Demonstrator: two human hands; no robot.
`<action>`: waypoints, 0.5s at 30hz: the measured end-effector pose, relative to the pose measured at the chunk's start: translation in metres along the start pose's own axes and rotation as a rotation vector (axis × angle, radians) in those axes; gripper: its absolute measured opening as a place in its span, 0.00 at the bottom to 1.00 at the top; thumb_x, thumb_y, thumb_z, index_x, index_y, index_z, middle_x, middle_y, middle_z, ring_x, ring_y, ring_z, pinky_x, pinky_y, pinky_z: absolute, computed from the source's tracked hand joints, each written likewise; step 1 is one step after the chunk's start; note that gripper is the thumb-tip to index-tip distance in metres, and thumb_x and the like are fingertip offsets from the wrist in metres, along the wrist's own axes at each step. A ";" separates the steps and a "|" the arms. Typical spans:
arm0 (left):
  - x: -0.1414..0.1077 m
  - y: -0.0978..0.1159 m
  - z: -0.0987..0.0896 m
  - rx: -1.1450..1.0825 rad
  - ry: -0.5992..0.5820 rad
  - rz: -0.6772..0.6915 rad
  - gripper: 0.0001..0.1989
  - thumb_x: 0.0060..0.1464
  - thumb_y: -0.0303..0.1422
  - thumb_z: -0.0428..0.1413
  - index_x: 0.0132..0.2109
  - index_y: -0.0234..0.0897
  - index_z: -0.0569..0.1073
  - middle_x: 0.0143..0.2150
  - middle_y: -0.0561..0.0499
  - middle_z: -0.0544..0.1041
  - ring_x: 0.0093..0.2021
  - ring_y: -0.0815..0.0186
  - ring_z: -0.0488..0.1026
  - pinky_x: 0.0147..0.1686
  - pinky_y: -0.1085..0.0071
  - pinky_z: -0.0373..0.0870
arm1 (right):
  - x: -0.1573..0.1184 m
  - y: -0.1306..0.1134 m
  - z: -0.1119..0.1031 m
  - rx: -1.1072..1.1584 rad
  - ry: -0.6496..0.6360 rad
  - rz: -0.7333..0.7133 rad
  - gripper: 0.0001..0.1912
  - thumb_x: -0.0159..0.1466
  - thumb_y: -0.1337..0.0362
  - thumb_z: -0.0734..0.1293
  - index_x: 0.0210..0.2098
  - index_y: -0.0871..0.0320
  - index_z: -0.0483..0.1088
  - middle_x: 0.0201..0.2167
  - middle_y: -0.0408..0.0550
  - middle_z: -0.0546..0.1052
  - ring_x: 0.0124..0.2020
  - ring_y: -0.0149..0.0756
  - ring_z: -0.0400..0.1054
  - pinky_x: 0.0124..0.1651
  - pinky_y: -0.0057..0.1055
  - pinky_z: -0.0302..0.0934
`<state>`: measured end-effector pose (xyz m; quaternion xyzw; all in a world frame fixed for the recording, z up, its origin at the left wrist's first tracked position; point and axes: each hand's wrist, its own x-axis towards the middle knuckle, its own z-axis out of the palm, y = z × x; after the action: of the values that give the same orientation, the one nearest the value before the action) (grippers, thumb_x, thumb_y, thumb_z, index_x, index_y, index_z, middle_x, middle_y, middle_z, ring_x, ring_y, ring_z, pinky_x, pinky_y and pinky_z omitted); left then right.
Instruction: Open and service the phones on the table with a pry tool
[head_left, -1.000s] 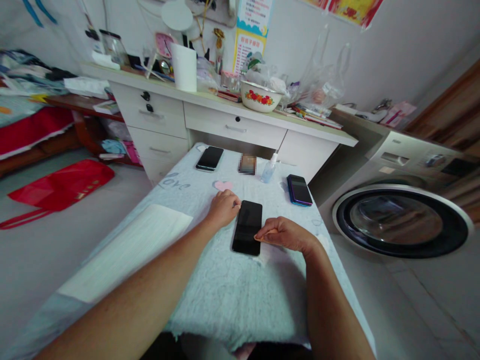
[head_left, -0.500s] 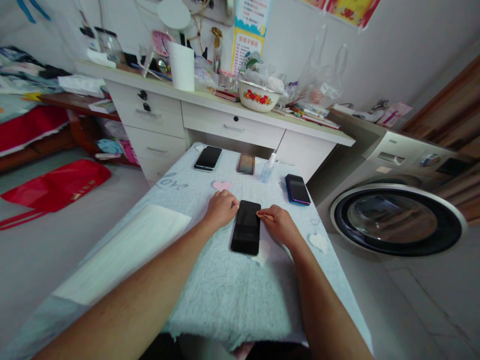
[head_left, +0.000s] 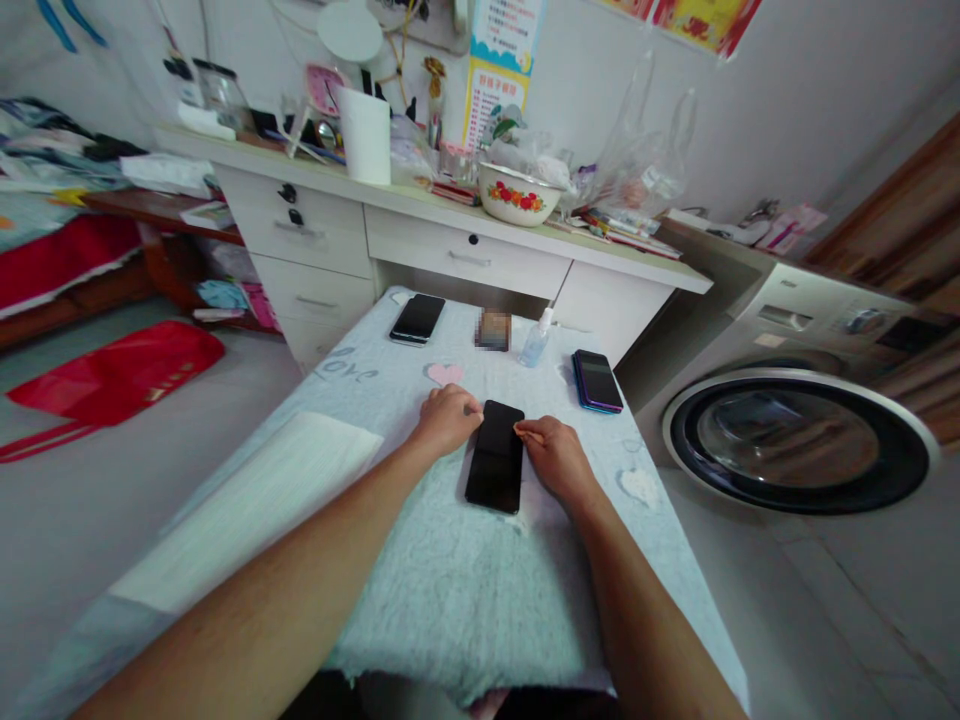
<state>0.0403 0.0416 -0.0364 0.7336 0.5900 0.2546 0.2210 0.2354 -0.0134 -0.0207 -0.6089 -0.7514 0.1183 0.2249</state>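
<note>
A black phone (head_left: 496, 460) lies face up on the light blue tablecloth (head_left: 450, 590), its long side pointing away from me. At its upper left edge is my left hand (head_left: 450, 418), fingers curled and pressed together; what they pinch, if anything, is too small to name. My right hand (head_left: 553, 450) is at the upper right edge, thumb and fingers closed in a pinch by the phone's side. Whether something thin is between them cannot be made out. Both hands rest low over the cloth, the phone between them.
Farther back are a stacked black phone pair (head_left: 418, 318), a blurred small box (head_left: 493, 329), a clear spray bottle (head_left: 536, 338) and more stacked phones (head_left: 598, 381). A white sheet (head_left: 255, 510) lies left. A washing machine (head_left: 802, 300) stands right, a white desk (head_left: 465, 240) behind.
The view has shifted very slightly. Both hands remain at the upper edges of the phone, with their fingers still closed.
</note>
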 end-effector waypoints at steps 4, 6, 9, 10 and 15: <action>-0.005 0.009 -0.005 -0.054 -0.024 -0.039 0.06 0.51 0.31 0.54 0.35 0.41 0.76 0.41 0.52 0.79 0.47 0.59 0.71 0.50 0.63 0.63 | 0.000 0.001 0.001 0.034 0.006 0.000 0.13 0.63 0.71 0.64 0.44 0.57 0.78 0.40 0.50 0.78 0.41 0.37 0.72 0.45 0.29 0.61; -0.007 0.011 -0.006 -0.074 -0.036 -0.040 0.06 0.51 0.31 0.54 0.35 0.41 0.75 0.36 0.53 0.80 0.43 0.61 0.74 0.46 0.66 0.65 | 0.000 0.002 0.001 0.047 0.010 0.001 0.13 0.63 0.71 0.64 0.44 0.57 0.78 0.39 0.50 0.78 0.41 0.37 0.72 0.45 0.29 0.61; -0.008 0.010 -0.006 -0.127 -0.047 -0.040 0.06 0.51 0.30 0.54 0.37 0.40 0.74 0.31 0.55 0.79 0.37 0.65 0.75 0.41 0.70 0.66 | -0.001 0.002 0.001 0.047 0.013 0.001 0.13 0.63 0.70 0.64 0.44 0.57 0.78 0.39 0.50 0.78 0.41 0.37 0.72 0.45 0.29 0.62; -0.008 0.009 -0.005 -0.156 -0.048 -0.043 0.07 0.51 0.29 0.54 0.38 0.40 0.74 0.30 0.55 0.79 0.35 0.66 0.76 0.40 0.71 0.66 | -0.001 0.002 0.001 0.047 0.011 0.000 0.13 0.63 0.70 0.64 0.44 0.57 0.78 0.39 0.51 0.78 0.41 0.37 0.72 0.45 0.29 0.62; -0.006 0.003 0.001 -0.282 -0.031 -0.070 0.10 0.49 0.27 0.54 0.40 0.39 0.72 0.28 0.56 0.78 0.31 0.67 0.75 0.37 0.73 0.66 | 0.000 0.002 0.000 0.049 0.004 -0.006 0.13 0.63 0.70 0.64 0.44 0.56 0.78 0.39 0.50 0.78 0.41 0.37 0.72 0.45 0.30 0.62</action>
<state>0.0417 0.0350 -0.0359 0.6780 0.5701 0.3160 0.3397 0.2370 -0.0133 -0.0220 -0.6011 -0.7498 0.1347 0.2417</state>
